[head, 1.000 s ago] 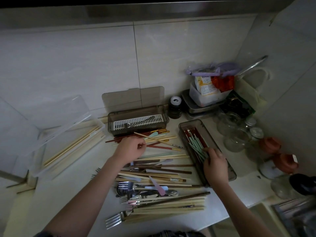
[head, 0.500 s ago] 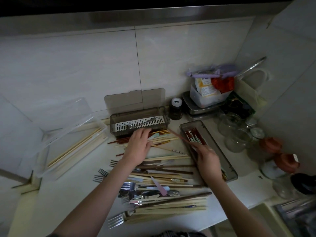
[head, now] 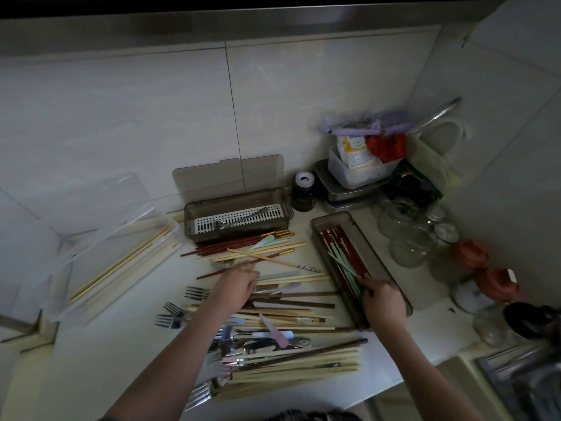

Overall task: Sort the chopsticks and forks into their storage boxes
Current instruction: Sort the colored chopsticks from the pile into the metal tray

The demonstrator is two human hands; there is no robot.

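A mixed pile of wooden, red and pastel chopsticks (head: 291, 358) with forks (head: 195, 293) covers the counter in front of me. My left hand (head: 238, 284) is over the pile, its fingers curled round a dark red chopstick (head: 276, 255). My right hand (head: 383, 299) is at the near end of the grey open tray (head: 335, 220), gripping the ends of the red and mint chopsticks (head: 343, 256) lying in it. A grey box with a white slotted insert (head: 236, 221) holds one spoon. At the left, a clear box (head: 91, 253) contains pale chopsticks (head: 121, 264).
Glass jars (head: 408, 247) and brown pots (head: 469, 253) crowd the right corner. Stacked food containers (head: 358, 177) and a dark jar (head: 302, 192) stand against the back wall. A metal sink (head: 522, 387) lies at the bottom right, past the counter edge.
My left hand drew back from the slotted box toward the pile's middle. My right hand carried a red chopstick to the grey tray and now sits at the tray's near end.
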